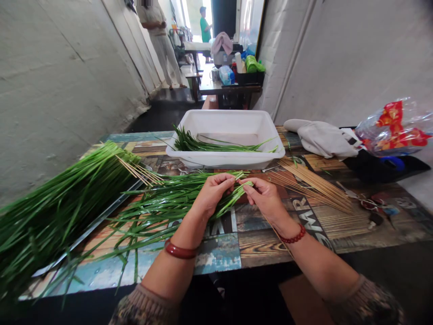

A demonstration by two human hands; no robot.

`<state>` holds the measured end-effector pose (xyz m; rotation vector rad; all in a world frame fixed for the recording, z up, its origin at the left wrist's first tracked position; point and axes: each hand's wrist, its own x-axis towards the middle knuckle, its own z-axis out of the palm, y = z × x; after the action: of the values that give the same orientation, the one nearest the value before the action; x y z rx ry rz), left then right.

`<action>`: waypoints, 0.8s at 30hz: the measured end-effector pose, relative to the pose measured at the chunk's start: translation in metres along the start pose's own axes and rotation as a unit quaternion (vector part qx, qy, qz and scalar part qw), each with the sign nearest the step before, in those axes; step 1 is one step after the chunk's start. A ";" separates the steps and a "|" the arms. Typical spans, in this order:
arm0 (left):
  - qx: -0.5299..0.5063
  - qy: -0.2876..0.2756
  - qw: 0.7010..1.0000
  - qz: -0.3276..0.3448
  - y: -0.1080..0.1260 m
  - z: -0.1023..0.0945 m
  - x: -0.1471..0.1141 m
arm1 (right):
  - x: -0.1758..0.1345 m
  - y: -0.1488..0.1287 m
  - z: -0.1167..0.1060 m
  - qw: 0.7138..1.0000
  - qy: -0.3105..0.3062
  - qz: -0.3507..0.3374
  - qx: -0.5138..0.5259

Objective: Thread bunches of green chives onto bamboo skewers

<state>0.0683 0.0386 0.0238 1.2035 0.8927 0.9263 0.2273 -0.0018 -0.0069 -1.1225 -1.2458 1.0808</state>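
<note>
My left hand [216, 192] is closed around the pale stem ends of some garlic chives [158, 198], whose long green leaves spread left across the table. Close beside it, my right hand [265, 196] pinches a thin bamboo skewer [274, 231] that runs back under my right wrist. The fingertips of both hands meet near the cut stem ends; whether the skewer tip pierces a stem is too small to tell. To the left lies a big heap of chives [67, 194] on a metal tray [101, 216], with several skewer ends [140, 172] sticking out.
A white plastic tub [223, 155] holding more chives stands behind my hands. Loose bamboo skewers [314, 185] lie to the right, near keys [374, 205], a pale cap [320, 135] and a clear-and-red plastic bag [394, 128]. Two people stand in the background.
</note>
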 end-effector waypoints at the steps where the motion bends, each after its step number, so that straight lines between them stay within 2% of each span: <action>1: 0.002 -0.001 1.000 -0.001 0.000 0.000 0.000 | 0.000 0.000 0.000 1.000 0.000 0.000 0.001; 14: 0.006 -0.009 1.000 -0.003 0.001 0.001 -0.001 | 0.001 0.004 0.000 1.000 0.001 -0.010 -0.010; 24: 0.000 -0.013 1.000 -0.010 -0.001 0.001 0.000 | -0.003 0.003 0.000 0.993 0.025 -0.046 -0.104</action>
<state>0.0692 0.0381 0.0229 1.2025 0.8820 0.8932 0.2272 -0.0047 -0.0101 -1.2296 -1.3794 0.8632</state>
